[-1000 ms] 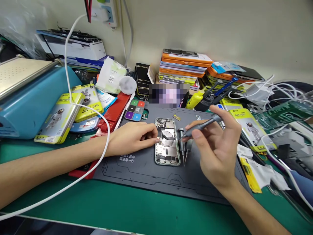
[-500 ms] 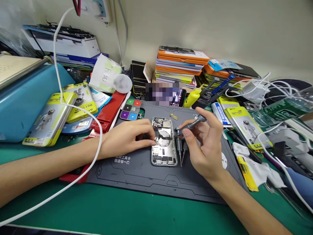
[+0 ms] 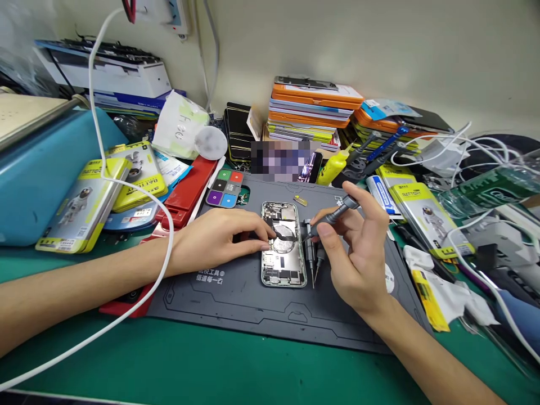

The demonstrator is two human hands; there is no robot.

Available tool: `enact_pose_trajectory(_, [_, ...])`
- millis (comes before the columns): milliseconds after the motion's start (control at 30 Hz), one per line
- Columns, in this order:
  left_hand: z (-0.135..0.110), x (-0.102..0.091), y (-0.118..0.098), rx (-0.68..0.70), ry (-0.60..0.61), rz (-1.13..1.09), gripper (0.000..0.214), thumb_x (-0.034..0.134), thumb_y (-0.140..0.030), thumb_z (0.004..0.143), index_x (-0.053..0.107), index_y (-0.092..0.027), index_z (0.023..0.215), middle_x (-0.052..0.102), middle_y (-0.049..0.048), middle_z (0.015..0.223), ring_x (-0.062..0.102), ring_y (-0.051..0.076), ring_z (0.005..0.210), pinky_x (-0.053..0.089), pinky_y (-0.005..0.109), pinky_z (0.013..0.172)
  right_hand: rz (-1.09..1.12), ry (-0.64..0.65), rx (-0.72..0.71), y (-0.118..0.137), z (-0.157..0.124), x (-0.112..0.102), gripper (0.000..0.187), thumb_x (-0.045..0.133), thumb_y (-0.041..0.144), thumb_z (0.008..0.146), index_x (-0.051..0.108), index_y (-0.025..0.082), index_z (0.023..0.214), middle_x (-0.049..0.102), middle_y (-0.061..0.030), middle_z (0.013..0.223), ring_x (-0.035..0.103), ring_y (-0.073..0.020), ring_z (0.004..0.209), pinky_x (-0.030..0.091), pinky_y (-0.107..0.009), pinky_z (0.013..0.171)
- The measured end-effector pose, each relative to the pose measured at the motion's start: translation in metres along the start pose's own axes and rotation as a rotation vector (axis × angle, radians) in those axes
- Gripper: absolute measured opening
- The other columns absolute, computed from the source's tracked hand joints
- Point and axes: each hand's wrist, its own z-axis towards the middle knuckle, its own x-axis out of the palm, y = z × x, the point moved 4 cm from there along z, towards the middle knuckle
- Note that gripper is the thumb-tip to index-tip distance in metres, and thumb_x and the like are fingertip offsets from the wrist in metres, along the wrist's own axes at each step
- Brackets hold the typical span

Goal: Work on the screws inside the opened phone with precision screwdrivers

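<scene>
An opened smartphone point(image 3: 283, 264) lies on the grey work mat point(image 3: 236, 304), its inner boards, bare metal and a round coil showing. At the phone's left edge are the bent thumb and fingers of my left hand point(image 3: 236, 239), closed against the frame; the other fingertips are partly hidden. My right hand point(image 3: 358, 253) grips a dark grey screwdriver point(image 3: 335, 215) between thumb and fingers, its handle end up and right. The driver's tip points at the phone's right edge, and I cannot tell whether it touches. Two more screwdrivers point(image 3: 311, 253) lie beside the phone, below that tip.
A colourful sectioned tray point(image 3: 225, 188) and a small yellowish part point(image 3: 300, 200) lie behind the phone. Further back stand a yellow bottle point(image 3: 334, 166), a screen and stacked boxes point(image 3: 312, 107). Battery packs point(image 3: 426, 216) flank the mat, and a white cable point(image 3: 166, 247) crosses over my left forearm.
My left fingertips have reached slightly further over the phone's left edge. My right hand and its screwdriver have shifted only a little. The view has moved slightly.
</scene>
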Motion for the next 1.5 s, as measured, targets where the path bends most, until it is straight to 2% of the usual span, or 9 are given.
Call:
enact_pose_trajectory(200, [0.001,0.000,0.002,-0.029,0.006,-0.031,0.013,0.066,-0.032,0.104,0.073,-0.021,0.102,0.078,-0.0040,0.119,0.072,0.012,0.111,0.047,0.019,0.095,0.062,-0.036,0.004,0.002,0.010,0.002,0.059,0.061,0.017,0.104,0.037,0.035,0.154,0.066,-0.0059,0.107,0.070,-0.0230,0.100,0.066,-0.040,0.073])
enact_pose_trajectory(367, [0.001,0.000,0.004,-0.078,0.010,-0.031,0.020,0.058,-0.036,0.109,0.074,-0.023,0.111,0.077,-0.0043,0.120,0.070,0.013,0.112,0.046,0.021,0.098,0.024,0.040,0.045,-0.003,0.030,0.003,0.058,0.061,0.020,0.104,0.035,0.034,0.155,0.065,-0.0058,0.111,0.071,-0.0221,0.099,0.069,-0.042,0.081])
enact_pose_trajectory(500, [0.001,-0.002,0.003,-0.120,0.011,-0.022,0.025,0.051,-0.036,0.111,0.072,-0.023,0.116,0.077,-0.0045,0.117,0.070,0.014,0.109,0.046,0.023,0.094,0.078,0.022,0.045,-0.014,0.042,0.009,0.057,0.062,0.025,0.105,0.034,0.034,0.154,0.064,-0.0056,0.109,0.070,-0.0217,0.095,0.070,-0.042,0.079])
enact_pose_trajectory(667, [0.000,-0.003,0.002,-0.199,-0.007,-0.035,0.028,0.048,-0.041,0.111,0.069,-0.023,0.117,0.075,-0.0037,0.105,0.069,0.015,0.096,0.046,0.025,0.083,0.116,0.049,0.060,-0.026,0.038,0.020,0.056,0.061,0.026,0.105,0.035,0.035,0.154,0.066,-0.0047,0.108,0.072,-0.0211,0.084,0.069,-0.046,0.078])
enact_pose_trajectory(767, [0.000,-0.004,0.003,-0.238,-0.012,-0.047,0.030,0.046,-0.042,0.112,0.069,-0.023,0.116,0.074,-0.0034,0.097,0.069,0.015,0.089,0.045,0.026,0.078,0.094,0.055,0.041,-0.025,0.034,0.020,0.056,0.060,0.024,0.106,0.036,0.036,0.155,0.066,-0.0052,0.108,0.072,-0.0222,0.086,0.068,-0.048,0.080])
enact_pose_trajectory(1033, [-0.002,-0.003,0.003,-0.251,-0.003,-0.039,0.031,0.045,-0.044,0.111,0.069,-0.025,0.117,0.076,-0.0014,0.109,0.070,0.018,0.096,0.047,0.028,0.081,0.052,0.074,0.028,-0.026,0.035,0.017,0.055,0.057,0.024,0.107,0.035,0.036,0.156,0.067,-0.0061,0.109,0.072,-0.0217,0.085,0.068,-0.047,0.081])
enact_pose_trajectory(1200, [-0.001,-0.003,0.004,-0.237,-0.019,-0.018,0.031,0.046,-0.044,0.110,0.069,-0.024,0.118,0.077,0.0016,0.110,0.072,0.020,0.100,0.051,0.028,0.085,-0.106,0.102,-0.062,-0.019,0.034,0.018,0.061,0.069,0.023,0.100,0.042,0.037,0.154,0.068,-0.0050,0.118,0.073,-0.0212,0.092,0.067,-0.045,0.085])
enact_pose_trajectory(1333, [-0.001,-0.003,0.004,-0.240,-0.025,-0.007,0.030,0.047,-0.043,0.110,0.069,-0.024,0.117,0.077,0.0015,0.108,0.072,0.020,0.099,0.051,0.028,0.086,0.008,0.147,-0.036,-0.018,0.032,0.016,0.057,0.043,0.014,0.107,0.038,0.037,0.158,0.064,-0.0066,0.133,0.072,-0.0197,0.098,0.067,-0.046,0.090])
enact_pose_trajectory(1500, [0.000,-0.003,0.003,-0.235,-0.033,-0.029,0.027,0.051,-0.042,0.109,0.070,-0.023,0.115,0.078,0.0001,0.108,0.072,0.019,0.097,0.049,0.026,0.080,-0.089,0.135,-0.068,-0.017,0.030,0.013,0.066,0.053,0.015,0.103,0.032,0.038,0.162,0.059,-0.0085,0.145,0.072,-0.0199,0.092,0.064,-0.049,0.089])
